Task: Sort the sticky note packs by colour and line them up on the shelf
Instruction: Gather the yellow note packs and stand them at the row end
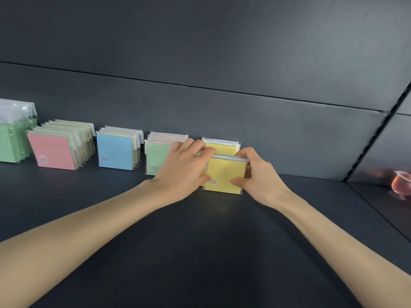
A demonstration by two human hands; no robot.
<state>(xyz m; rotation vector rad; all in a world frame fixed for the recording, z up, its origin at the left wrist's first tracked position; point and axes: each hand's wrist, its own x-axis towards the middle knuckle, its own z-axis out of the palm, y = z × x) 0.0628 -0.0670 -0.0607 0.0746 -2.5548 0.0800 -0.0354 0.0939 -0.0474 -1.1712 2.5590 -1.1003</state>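
Note:
A yellow sticky note pack (225, 174) stands upright on the dark shelf (200, 241), in front of more yellow packs (222, 146) by the back wall. My left hand (184, 167) grips its left edge, thumb on the front face. My right hand (255, 174) pinches its right edge, thumb low on the front and fingers over the top corner. To the left stand rows of light green packs (158, 157), blue packs (115, 151), pink-fronted packs (53, 151) and taller green packs (11, 141) at the far left.
The shelf's dark back wall (289, 134) rises right behind the rows. A divider (367, 152) bounds the shelf on the right; beyond it sits a small reddish cup-like item (401, 184). Bare shelf surface spreads in front of the packs.

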